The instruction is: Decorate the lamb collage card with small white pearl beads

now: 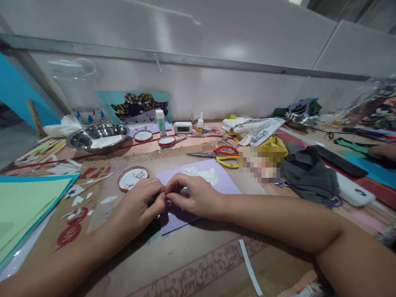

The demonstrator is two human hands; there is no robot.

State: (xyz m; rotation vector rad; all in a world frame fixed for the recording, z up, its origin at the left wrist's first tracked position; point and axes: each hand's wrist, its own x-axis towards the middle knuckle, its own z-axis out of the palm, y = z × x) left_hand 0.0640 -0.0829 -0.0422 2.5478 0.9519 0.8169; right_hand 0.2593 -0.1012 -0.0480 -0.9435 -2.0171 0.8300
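Observation:
My left hand [140, 206] and my right hand [193, 196] meet fingertip to fingertip over a lilac sheet of paper [224, 183] on the cardboard-covered table. Both pinch something tiny between thumb and fingers; I cannot make out what it is. White bits [206, 174] are stuck in a patch on the lilac sheet just beyond my right hand. A red-rimmed round lid [132, 178] with small white pieces lies just left of the sheet, near my left hand.
Scissors with red and yellow handles [221, 156] lie behind the sheet. A steel bowl [97, 136], two more red lids [142, 135], a glue stick [160, 122] and a small clock [182, 127] stand farther back. Green and blue paper sheets [27, 204] lie left; cloth [309, 175] lies right.

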